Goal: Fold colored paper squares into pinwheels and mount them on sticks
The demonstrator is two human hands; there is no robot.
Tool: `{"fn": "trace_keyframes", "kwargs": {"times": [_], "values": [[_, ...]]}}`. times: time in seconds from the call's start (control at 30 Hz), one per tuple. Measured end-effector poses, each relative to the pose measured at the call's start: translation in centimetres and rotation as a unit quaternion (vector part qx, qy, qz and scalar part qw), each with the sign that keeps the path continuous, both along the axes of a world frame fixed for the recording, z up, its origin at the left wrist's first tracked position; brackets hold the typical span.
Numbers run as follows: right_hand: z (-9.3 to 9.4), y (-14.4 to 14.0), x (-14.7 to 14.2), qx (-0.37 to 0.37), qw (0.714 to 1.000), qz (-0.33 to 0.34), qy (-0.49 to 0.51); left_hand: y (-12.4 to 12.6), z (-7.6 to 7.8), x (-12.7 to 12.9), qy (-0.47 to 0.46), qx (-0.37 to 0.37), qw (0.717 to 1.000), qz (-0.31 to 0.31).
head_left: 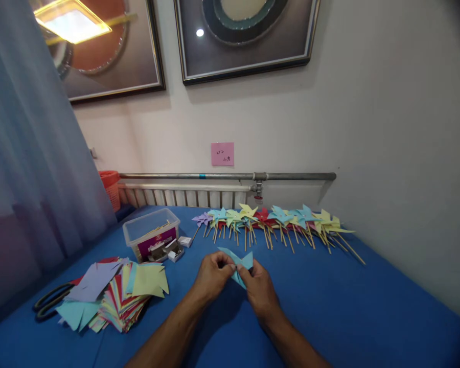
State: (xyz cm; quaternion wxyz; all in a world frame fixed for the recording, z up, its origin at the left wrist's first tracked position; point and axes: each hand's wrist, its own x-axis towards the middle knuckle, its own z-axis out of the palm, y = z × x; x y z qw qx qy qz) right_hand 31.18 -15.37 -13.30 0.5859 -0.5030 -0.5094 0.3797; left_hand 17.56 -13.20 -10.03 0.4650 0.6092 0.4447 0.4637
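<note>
Blue table (368, 306), one light-blue paper pinwheel (238, 263), left hand (210, 278), right hand (261, 292) pinching it

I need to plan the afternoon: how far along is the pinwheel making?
Done: a row of finished pinwheels on sticks lies by the wall. In hand: the left hand and right hand fold a light blue paper piece. Left: a sizeable stack of cut coloured paper beside the scissors.

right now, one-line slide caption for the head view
Both hands, left hand and right hand, fold a light blue paper pinwheel over the blue table.
</note>
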Motion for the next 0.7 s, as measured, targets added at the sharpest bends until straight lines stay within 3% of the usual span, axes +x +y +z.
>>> {"fn": "trace_keyframes", "kwargs": {"times": [0.33, 0.7], "values": [[0.96, -0.64, -0.27, -0.005, 1.000, 0.012, 0.019, -0.57, 0.77, 0.31, -0.001, -0.015, 0.999, 0.030], [0.92, -0.54, -0.19, -0.003, 0.998, 0.030, 0.053, -0.35, 0.70, 0.13, -0.004, -0.022, 1.000, 0.017]]}}
